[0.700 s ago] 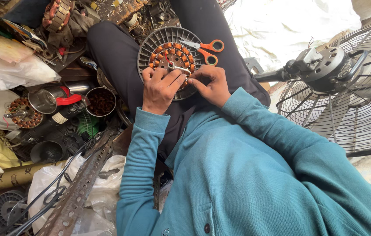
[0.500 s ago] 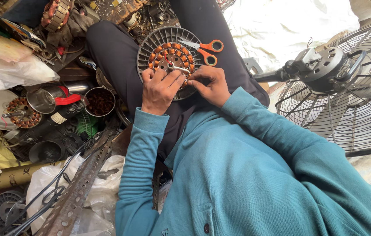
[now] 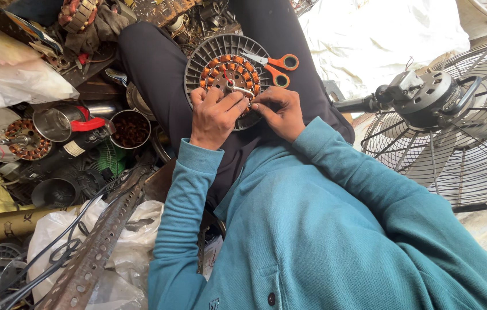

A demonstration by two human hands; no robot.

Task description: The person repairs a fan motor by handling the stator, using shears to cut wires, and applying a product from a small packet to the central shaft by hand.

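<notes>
A round grey fan motor housing [image 3: 209, 51] with a ring of orange copper windings [image 3: 226, 68] rests on my lap, on dark trousers. My left hand [image 3: 213, 116] lies over its near edge, fingers curled onto the windings by the centre shaft. My right hand [image 3: 281, 110] pinches at the windings on the near right side, fingertips touching those of the left. Orange-handled scissors [image 3: 278, 64] lie on the housing's far right rim, beyond my right hand. My arms are in teal sleeves.
A pedestal fan with a wire guard and dark motor [image 3: 433, 100] stands at the right. At the left lie metal cans [image 3: 54, 123], another wound stator [image 3: 25, 139], plastic bags [image 3: 19, 83], a perforated metal angle bar [image 3: 100, 241] and black cables.
Both hands stay on the windings; the fingers have shifted only slightly. The housing and scissors have not moved.
</notes>
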